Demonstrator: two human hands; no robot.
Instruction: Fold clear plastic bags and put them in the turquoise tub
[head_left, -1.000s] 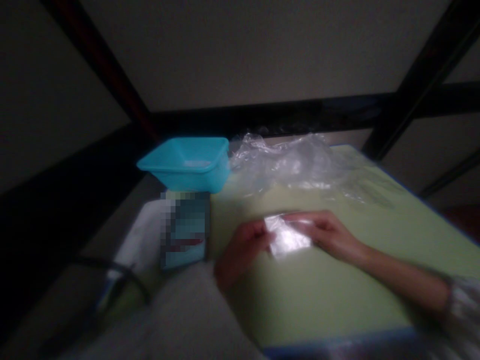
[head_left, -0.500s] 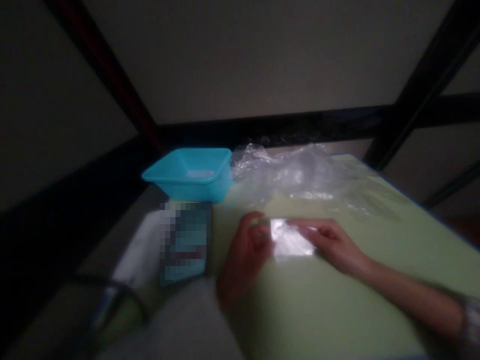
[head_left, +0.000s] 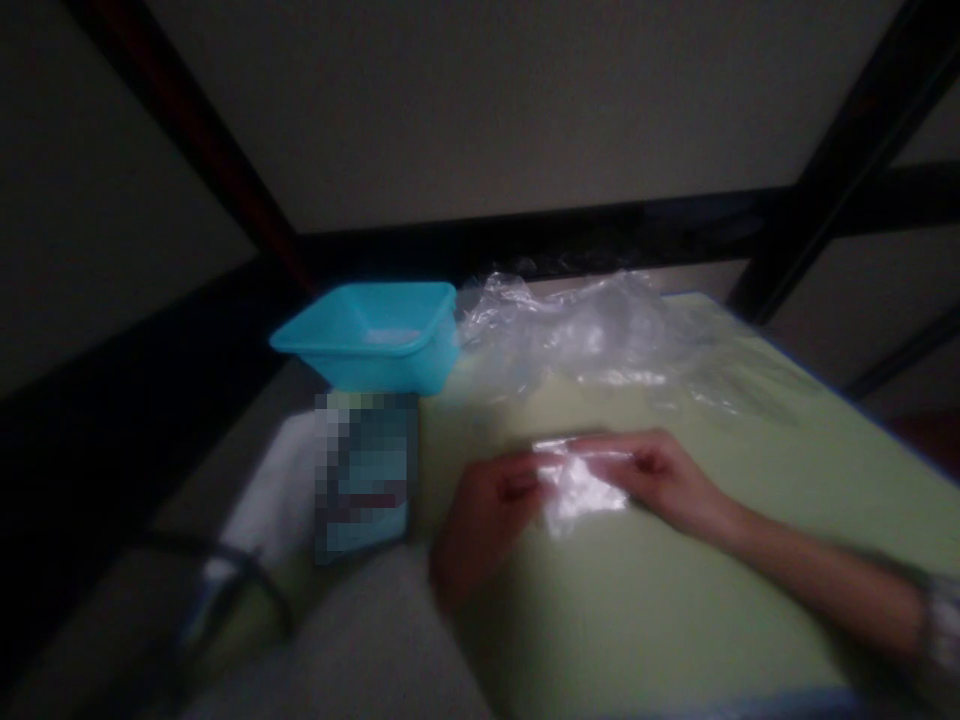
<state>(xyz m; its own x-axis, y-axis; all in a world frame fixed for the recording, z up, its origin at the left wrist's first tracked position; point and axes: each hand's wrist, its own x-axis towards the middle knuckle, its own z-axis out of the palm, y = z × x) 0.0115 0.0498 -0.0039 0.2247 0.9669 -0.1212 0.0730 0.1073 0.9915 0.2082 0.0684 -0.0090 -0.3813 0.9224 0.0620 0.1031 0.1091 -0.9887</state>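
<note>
A small, shiny clear plastic bag (head_left: 585, 497) is held between my two hands above the yellow-green table top (head_left: 622, 620). My left hand (head_left: 495, 510) pinches the bag's upper left edge, its fingers closed. At the upper right part, my right hand (head_left: 649, 465) grips the bag between thumb and fingers. A bright crease runs across the top of the bag from one hand to the other. Glare and blur hide whether anything is inside it.
A turquoise plastic basin (head_left: 360, 365) with something pale inside stands at the back left. Crumpled clear plastic sheeting (head_left: 592, 335) lies along the back. A pixelated bluish flat item (head_left: 367, 480) and a white item (head_left: 274, 480) are at the left, near a dark cable (head_left: 217, 548).
My left fingers have straightened and come closer to my right hand along the bag's top, which now shows a fold. The view has shifted slightly.
</note>
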